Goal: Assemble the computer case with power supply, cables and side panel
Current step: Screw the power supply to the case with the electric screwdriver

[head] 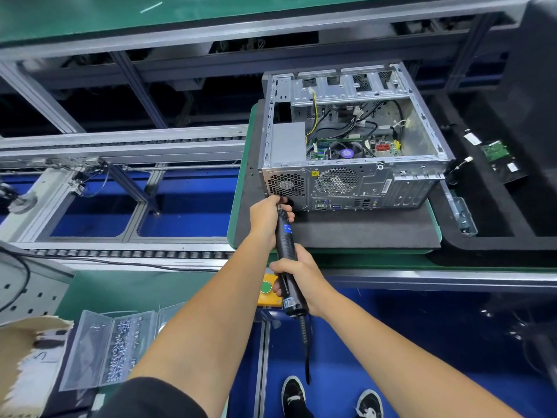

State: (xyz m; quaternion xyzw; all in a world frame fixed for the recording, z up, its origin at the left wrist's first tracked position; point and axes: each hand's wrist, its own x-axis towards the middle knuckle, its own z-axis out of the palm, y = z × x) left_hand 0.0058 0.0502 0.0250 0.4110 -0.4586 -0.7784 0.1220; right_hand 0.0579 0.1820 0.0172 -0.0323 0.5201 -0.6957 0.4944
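The open computer case [355, 176] lies on its side on a dark foam pad [361, 230], rear panel facing me. The grey power supply [287, 143] sits inside at the left, its fan grille [286, 184] showing at the rear. Cables and the motherboard [355, 146] are visible inside. A black electric screwdriver [286, 245] points at the rear panel's lower left corner. My right hand [297, 277] grips its handle. My left hand [268, 218] is closed around its front end by the tip, which is hidden.
A clear tray of screws [120, 348] sits at lower left on the green bench. A yellow box with a green button [266, 292] is under my right hand. A roller conveyor [120, 254] runs left. A green circuit board [497, 152] lies on black foam at right.
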